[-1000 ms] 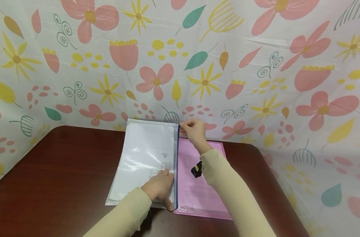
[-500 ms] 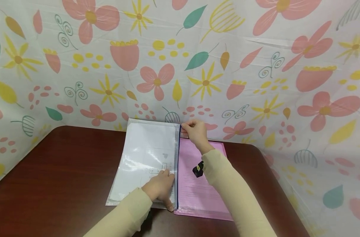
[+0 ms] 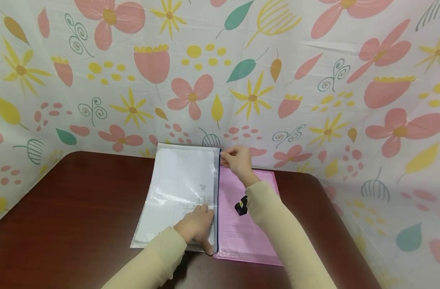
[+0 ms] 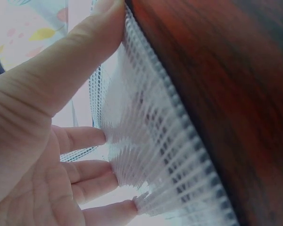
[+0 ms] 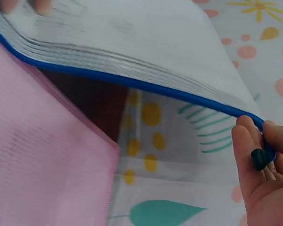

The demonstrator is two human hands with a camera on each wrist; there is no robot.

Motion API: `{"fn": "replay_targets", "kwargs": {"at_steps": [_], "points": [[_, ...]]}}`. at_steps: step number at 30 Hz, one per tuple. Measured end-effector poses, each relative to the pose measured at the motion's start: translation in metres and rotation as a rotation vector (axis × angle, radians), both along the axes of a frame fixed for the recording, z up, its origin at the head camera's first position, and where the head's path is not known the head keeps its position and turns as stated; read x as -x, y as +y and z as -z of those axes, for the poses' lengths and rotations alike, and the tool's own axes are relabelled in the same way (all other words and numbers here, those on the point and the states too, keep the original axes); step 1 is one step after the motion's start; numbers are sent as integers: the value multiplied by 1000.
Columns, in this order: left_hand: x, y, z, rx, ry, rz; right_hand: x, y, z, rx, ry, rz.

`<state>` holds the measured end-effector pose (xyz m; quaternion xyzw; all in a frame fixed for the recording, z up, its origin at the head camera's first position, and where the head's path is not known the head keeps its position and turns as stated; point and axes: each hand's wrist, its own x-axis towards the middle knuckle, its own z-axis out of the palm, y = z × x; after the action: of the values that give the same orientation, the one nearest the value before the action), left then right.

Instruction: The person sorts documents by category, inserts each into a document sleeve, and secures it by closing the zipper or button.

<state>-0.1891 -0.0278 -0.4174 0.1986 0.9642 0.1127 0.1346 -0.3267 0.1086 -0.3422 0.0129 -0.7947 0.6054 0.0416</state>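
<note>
A clear mesh zip pouch [image 3: 180, 172] with printed paper inside lies at the middle of the table, its blue zip edge [image 5: 155, 89] on the right. My left hand [image 3: 198, 222] presses on its lower right part, fingers spread and thumb at the near corner. At the far right corner, my right hand [image 3: 238, 160] pinches the end of the zip between thumb and fingers. A small dark zip slider [image 5: 261, 160] shows by those fingers. In the right wrist view this corner is raised, with a gap under the zip edge.
A pink mesh pouch [image 3: 245, 237] holding a printed sheet lies on the right, directly beside the clear pouch. The dark wooden table [image 3: 78, 212] ends at a flower-printed curtain [image 3: 191, 60]. A black wrist camera [image 3: 241, 206] sits under the right sleeve.
Both hands keep their places on the clear pouch. The far corner and the head view shift only very slightly.
</note>
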Motion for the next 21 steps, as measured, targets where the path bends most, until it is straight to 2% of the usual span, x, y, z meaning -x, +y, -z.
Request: {"fn": "replay_targets", "kwargs": {"at_steps": [11,21], "points": [[1,-1,-1,13,7,16,3,-3,43,-90,-128,-9],[2,-2,-1,19,2,19,9,3,59,-178,-136,4]]}}
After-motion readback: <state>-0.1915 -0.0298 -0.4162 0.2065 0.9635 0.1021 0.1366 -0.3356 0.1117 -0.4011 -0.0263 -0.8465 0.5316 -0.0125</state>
